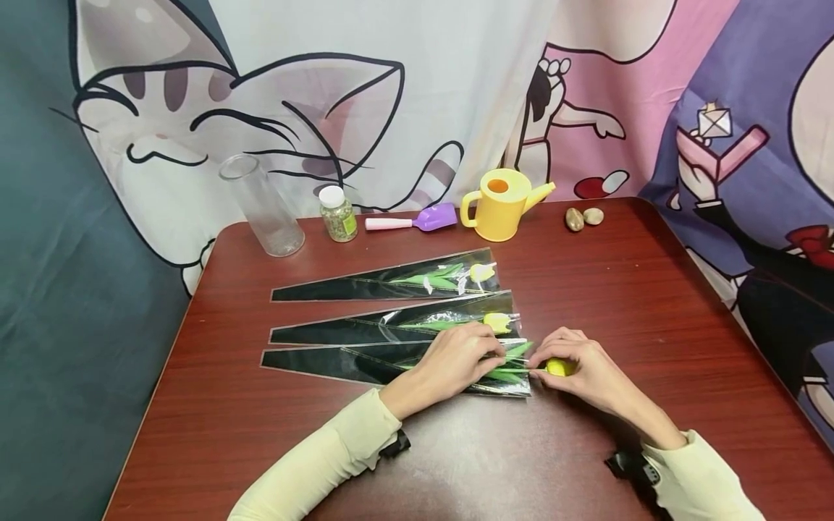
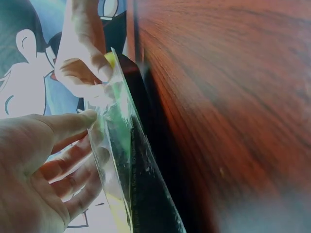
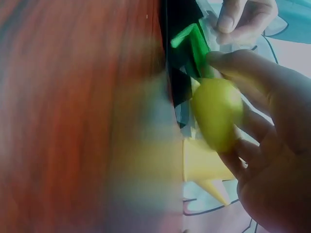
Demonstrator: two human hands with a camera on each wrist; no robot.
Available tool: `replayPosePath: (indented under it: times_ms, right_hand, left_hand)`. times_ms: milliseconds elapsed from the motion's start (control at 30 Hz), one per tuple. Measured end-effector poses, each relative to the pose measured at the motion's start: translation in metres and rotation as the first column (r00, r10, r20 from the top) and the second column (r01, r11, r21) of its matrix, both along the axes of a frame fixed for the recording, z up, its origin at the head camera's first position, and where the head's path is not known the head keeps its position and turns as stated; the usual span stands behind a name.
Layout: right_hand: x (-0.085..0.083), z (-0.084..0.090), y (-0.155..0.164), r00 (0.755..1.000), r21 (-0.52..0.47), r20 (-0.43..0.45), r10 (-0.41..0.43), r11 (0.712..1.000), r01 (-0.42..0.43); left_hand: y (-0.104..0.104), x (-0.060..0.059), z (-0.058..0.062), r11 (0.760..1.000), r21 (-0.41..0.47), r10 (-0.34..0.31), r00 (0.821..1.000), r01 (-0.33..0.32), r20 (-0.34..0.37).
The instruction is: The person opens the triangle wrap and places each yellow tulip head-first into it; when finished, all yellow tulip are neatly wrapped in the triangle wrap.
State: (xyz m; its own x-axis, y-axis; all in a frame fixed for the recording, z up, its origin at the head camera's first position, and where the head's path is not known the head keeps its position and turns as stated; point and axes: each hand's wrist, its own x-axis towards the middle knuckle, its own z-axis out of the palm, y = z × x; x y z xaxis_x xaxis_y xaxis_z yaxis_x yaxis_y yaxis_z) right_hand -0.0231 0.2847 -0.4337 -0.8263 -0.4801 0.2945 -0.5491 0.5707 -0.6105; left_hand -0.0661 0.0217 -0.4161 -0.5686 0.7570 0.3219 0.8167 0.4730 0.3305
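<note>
The artificial yellow tulip bud (image 1: pixel 559 367), smooth and egg-shaped, pokes out of the wide open end of a long, tapering, glossy black-and-clear plastic sleeve (image 1: pixel 339 363) lying near the front of the dark red wood-grain tabletop (image 1: pixel 651 304). The sleeve's long axis runs left to right (narrow tip leftward). The right hand (image 1: pixel 586 369) pinches the bud; the left hand (image 1: pixel 456 359) presses the sleeve's mouth, fingers nearly straight. Green leaves (image 1: pixel 511 356) show between them.

table (image 1: pixel 651 325): glossy reddish wood grain | flower sleeves (image 1: pixel 339 362): shiny clear-and-black plastic film | vase (image 1: pixel 260 206): clear glass | watering can (image 1: pixel 502 206): smooth yellow plastic | backdrop (image 1: pixel 391 108): matt printed cloth
</note>
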Motion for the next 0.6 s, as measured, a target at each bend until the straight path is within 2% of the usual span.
replayPosePath:
  times_ms: [167,400,600]
  right_hand:
    - [-0.0017,0.0004,0.0048,1.0,0.046,-0.005,0.027,0.999,-0.027]
    - [-0.0028,-0.0051,0.0055,0.99,0.071,-0.108,0.086,0.994,-0.079]
    - [-0.0038,-0.0073,0.0011,0.989,0.066,-0.126,0.079,0.995,-0.071]
  left_hand:
    - [-0.0006,-0.0003,-0.0002,1.0,0.004,-0.009,1.0,0.009,-0.001]
    - [0.0006,0.0,-0.0003,1.0,0.003,-0.011,1.0,0.011,-0.009]
    - [0.002,0.0006,-0.0004,1.0,-0.003,-0.011,1.0,0.011,-0.026]
